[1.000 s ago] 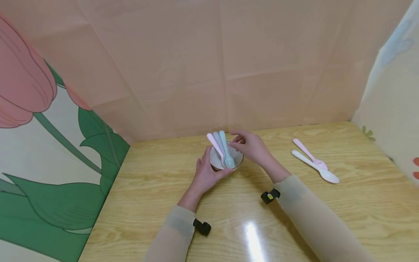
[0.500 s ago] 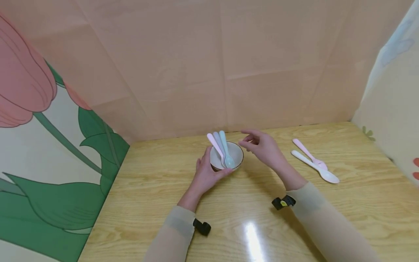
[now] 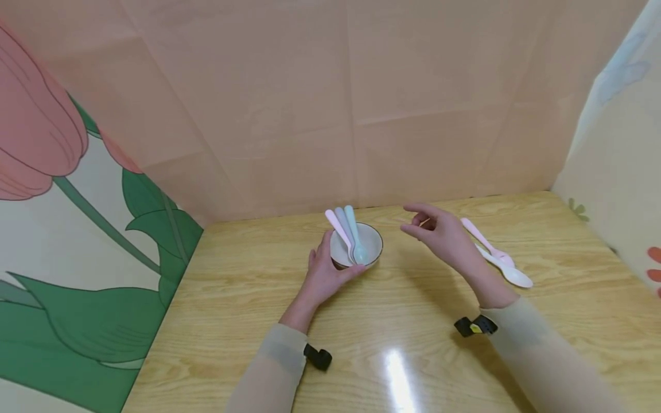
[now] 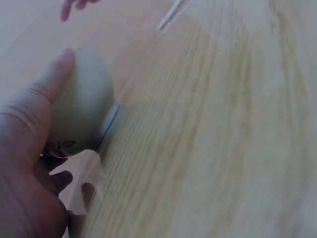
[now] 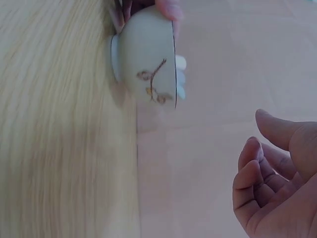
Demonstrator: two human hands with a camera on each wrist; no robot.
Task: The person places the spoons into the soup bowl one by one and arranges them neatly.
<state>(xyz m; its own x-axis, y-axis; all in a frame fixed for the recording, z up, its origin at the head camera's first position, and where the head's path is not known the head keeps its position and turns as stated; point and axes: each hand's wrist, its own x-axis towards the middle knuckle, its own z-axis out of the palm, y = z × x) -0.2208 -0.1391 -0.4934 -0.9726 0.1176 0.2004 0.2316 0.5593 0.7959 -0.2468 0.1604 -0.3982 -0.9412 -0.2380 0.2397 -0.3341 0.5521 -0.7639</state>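
A white bowl [image 3: 373,246] with a dark rim and a painted twig on its side stands on the table. My left hand [image 3: 326,274] grips it from the left, thumb at the near rim. Inside lean a pink spoon [image 3: 338,230], a grey-blue one [image 3: 343,220] and a light blue spoon [image 3: 360,252], handles pointing up past the far rim. To the right of the bowl, my right hand [image 3: 444,238] hovers above the table with nothing in its loosely bent fingers. In the right wrist view the bowl [image 5: 148,54] stands apart from that hand [image 5: 277,183].
On the right side of the wooden table [image 3: 232,321] lie a pink utensil [image 3: 480,234] and a white spoon [image 3: 516,277], close together and partly behind the right forearm. A pinkish sheet [image 3: 289,115] hangs along the back edge. A tulip-printed panel [image 3: 93,258] borders the left.
My right hand has drawn away from the bowl toward the right, nearer the pink utensil and white spoon. The left hand, the bowl and its spoons stay in place.
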